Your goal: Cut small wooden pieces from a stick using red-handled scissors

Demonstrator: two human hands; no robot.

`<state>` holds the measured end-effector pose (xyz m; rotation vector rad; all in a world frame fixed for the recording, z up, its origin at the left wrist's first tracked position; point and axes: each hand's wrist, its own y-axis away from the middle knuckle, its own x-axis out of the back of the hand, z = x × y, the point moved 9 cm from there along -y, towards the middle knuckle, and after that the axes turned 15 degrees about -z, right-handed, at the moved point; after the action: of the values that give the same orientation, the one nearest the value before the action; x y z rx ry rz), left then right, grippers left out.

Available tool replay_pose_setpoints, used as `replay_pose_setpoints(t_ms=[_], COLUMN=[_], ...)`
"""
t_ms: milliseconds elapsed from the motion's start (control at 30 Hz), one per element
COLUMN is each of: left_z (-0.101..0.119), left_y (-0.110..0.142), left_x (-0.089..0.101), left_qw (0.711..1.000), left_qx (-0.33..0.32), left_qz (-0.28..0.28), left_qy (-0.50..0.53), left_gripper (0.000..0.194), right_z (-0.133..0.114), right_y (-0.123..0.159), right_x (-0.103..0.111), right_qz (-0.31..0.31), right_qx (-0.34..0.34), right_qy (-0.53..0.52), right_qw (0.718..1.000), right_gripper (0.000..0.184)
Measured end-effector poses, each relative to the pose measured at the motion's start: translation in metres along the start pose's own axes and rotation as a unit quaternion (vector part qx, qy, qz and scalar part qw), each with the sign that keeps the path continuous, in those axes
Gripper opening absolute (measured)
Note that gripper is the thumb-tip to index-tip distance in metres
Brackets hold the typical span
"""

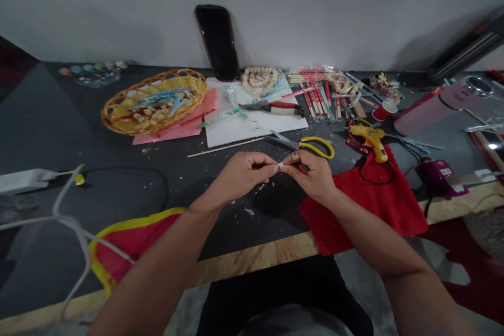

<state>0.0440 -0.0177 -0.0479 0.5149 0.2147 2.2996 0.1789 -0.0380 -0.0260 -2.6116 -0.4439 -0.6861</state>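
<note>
My left hand (250, 173) and my right hand (315, 174) meet above the dark table, both closed in a pinch. Between their fingertips is a small pale piece (281, 165), wood-like in colour and largely covered by the fingers. Just behind the hands lie yellow-handled scissors (318, 146), partly spread. Something red shows under my right fingers, too hidden to name. A thin wooden stick (226, 147) lies beyond my left hand. Farther back, pliers (275, 108) with red and dark handles rest on a white board (224, 134).
A wicker basket (118, 127) with craft pieces stands back left, and a phone (218, 42) leans on the wall. To the right are wrapped chopsticks (315, 98), a yellow glue gun (370, 139) on red cloth (362, 194), and a pink bottle (437, 110). White cables (81, 236) lie left.
</note>
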Motion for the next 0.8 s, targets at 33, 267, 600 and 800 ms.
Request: replay_pose_setpoints(t_ms=[33,267,600,800], left_z=[0.0,-0.003,-0.008,-0.013], left_y=[0.0,0.003,0.005,0.007], left_x=[0.001,0.021,0.031,0.035], left_qw=[1.0,0.997,0.992,0.99], left_qx=[0.0,-0.01,-0.02,-0.009], left_qz=[0.004,0.073,0.119,0.14], left_qy=[-0.004,-0.025,-0.031,0.006], left_gripper=[0.028,0.027,0.027,0.027], right_z=[0.0,0.003,0.021,0.055], right_y=[0.0,-0.003,-0.006,0.001], right_x=[0.0,-0.038,-0.003,0.025], right_qz=[-0.003,-0.164,-0.134,-0.146], right_qx=[0.001,0.035,-0.038,-0.139], right_qy=[0.005,0.219,0.278,0.372], right_qw=[1.0,0.961,0.95,0.906], right_gripper=[0.007,0.008,0.015,0.041])
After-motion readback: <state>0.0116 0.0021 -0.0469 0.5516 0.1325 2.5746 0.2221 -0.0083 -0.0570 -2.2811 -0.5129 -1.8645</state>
